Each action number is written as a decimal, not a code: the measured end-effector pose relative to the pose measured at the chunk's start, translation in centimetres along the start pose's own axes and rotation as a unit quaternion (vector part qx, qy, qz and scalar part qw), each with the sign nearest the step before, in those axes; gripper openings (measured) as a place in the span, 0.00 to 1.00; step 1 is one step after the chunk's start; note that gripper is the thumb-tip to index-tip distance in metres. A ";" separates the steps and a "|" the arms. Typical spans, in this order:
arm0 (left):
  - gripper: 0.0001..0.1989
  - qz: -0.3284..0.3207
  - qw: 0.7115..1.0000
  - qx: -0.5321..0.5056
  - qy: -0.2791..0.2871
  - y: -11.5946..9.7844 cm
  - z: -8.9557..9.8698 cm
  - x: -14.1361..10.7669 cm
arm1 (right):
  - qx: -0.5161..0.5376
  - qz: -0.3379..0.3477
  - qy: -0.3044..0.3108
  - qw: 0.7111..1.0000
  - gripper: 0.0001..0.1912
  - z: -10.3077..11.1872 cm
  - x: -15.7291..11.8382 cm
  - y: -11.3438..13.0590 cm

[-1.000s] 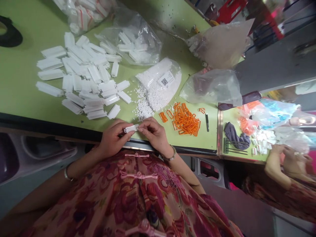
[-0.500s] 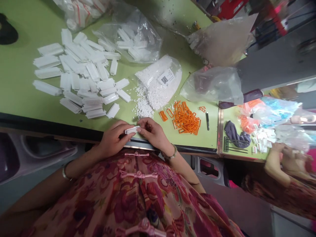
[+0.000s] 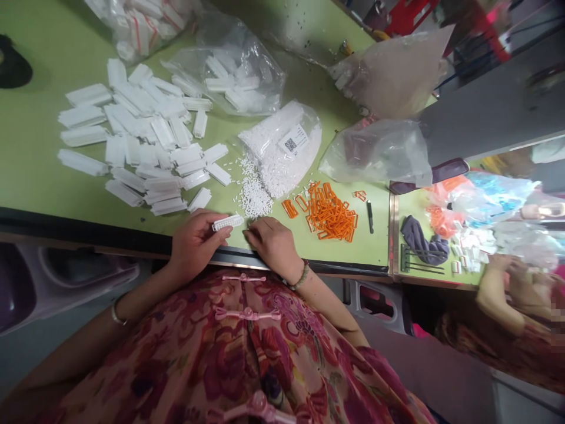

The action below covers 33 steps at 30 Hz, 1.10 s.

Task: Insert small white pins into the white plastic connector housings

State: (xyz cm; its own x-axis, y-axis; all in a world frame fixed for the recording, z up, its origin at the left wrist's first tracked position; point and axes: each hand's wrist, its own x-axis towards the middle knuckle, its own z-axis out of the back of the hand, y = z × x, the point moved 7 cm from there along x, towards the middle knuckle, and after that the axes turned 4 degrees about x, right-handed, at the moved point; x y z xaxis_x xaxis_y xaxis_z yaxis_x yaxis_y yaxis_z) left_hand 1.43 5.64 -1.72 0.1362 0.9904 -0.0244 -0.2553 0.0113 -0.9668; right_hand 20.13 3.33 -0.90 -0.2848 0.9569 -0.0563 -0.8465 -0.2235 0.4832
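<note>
Between its thumb and fingers, my left hand [image 3: 194, 240] holds a white plastic connector housing [image 3: 227, 222], a block with rows of small cavities facing me, just above the table edge. My right hand [image 3: 274, 246] is apart from it, resting low at the table with fingers curled together. Its fingertips are at the near end of a spill of tiny white plastic pieces [image 3: 255, 197]; whether they pinch one is hidden. Behind the spill lies a clear bag [image 3: 282, 168] full of the same pieces, with a coded label.
A heap of white housings [image 3: 145, 126] covers the left, near a bag of more housings [image 3: 241, 79]. Right of my hands are orange plastic clips [image 3: 331, 215] and a slim black tool [image 3: 369, 217]. A co-worker's hands [image 3: 507, 282] are at the neighbouring table.
My right hand has let go of the housing and moved slightly right, down to the small pieces. My left hand keeps the housing, shifted a little left and turned so its cavities show.
</note>
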 end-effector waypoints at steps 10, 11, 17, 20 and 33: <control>0.14 -0.009 1.000 0.007 0.025 0.3 -0.5 -0.2 | 0.316 -0.081 -0.002 0.945 0.04 1.3 0.8 -1.1; 0.14 -0.009 1.000 0.007 0.028 0.4 -0.6 -0.3 | 0.370 -0.082 -0.008 0.925 0.05 1.3 0.7 -1.2; 0.11 -0.028 0.998 0.028 0.040 0.7 -1.0 -0.4 | 0.449 -0.037 -0.068 0.890 0.10 1.3 1.3 -0.2; 0.11 -0.037 0.998 0.035 0.039 0.6 -1.0 -0.4 | 0.421 -0.013 -0.087 0.903 0.07 1.1 1.9 0.1; 0.10 -0.067 0.996 0.035 0.043 0.2 -1.0 -0.6 | 0.421 -0.023 -0.059 0.905 0.15 0.0 1.9 -0.5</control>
State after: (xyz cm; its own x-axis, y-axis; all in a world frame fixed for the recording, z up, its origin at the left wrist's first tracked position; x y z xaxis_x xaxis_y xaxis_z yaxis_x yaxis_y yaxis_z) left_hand 2.23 4.97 -2.14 0.2542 0.9639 0.0791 -0.2946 0.1550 -0.9430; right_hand 20.01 5.31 -1.28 -0.1658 0.9859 -0.0234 -0.1990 -0.0101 0.9800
